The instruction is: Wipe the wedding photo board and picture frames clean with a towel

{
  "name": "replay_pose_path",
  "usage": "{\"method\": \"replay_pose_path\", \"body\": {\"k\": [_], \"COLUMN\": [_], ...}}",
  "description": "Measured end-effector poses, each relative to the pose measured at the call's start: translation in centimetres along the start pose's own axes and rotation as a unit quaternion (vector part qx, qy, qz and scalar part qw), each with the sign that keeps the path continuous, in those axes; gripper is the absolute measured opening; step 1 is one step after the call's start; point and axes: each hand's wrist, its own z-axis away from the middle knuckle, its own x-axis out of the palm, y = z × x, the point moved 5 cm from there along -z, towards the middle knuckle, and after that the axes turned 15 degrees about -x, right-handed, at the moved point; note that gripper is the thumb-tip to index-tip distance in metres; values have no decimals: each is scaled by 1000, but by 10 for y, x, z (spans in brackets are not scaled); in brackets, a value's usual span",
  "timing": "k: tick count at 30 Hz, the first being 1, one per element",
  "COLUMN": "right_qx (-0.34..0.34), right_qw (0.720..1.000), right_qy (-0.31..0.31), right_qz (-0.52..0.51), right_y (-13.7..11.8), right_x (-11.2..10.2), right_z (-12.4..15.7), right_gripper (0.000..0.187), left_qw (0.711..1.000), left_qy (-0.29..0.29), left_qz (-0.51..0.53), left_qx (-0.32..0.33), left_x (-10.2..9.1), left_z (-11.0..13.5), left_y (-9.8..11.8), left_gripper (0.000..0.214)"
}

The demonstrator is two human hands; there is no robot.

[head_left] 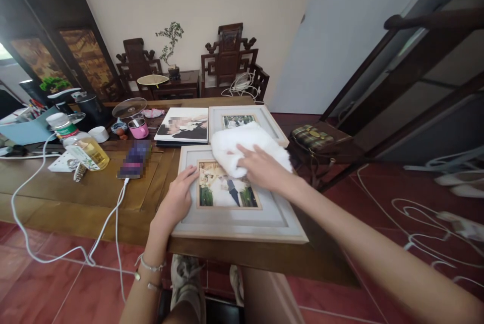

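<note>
A light wooden picture frame [242, 235] with a wide pale mat and a small couple photo [227, 187] lies flat at the table's front edge. My left hand [178, 195] rests on its left side, fingers stretched toward the photo. Pressed on a fluffy white cloth [242, 140], my right hand [260, 165] has its fingers partly sunk in the pile. The cloth covers the frame's upper right part and overlaps a second picture frame [278, 127] behind it.
Left of the frames are a photo book [185, 129], a phone [134, 160] on a white cable, a pink mug [138, 128] and a drink bottle [85, 145]. A plaid bag [312, 135] sits at right. Carved chairs [229, 56] stand behind.
</note>
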Motion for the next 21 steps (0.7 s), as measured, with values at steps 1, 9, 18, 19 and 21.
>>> {"method": "replay_pose_path", "body": {"k": [1,9,18,19,21], "right_qx": [12,100,15,9,-3], "right_qw": [1000,977,998,998,999], "right_qy": [0,126,54,49,31], "right_qz": [9,137,33,32,26], "right_y": [7,29,13,6,-14], "right_x": [-2,-30,9,8,1], "right_z": [9,42,13,17,30], "right_gripper": [46,37,44,42,39], "left_qw": [1000,1000,1000,1000,1000], "left_qy": [2,7,16,17,15], "left_qz": [3,1,-2,-2,-2], "left_qx": [-1,-8,-3,-6,-18], "left_x": [0,1,0,0,0], "left_z": [0,-1,-1,-1,-2], "left_y": [0,-1,0,0,0], "left_gripper": [59,58,58,58,57]}}
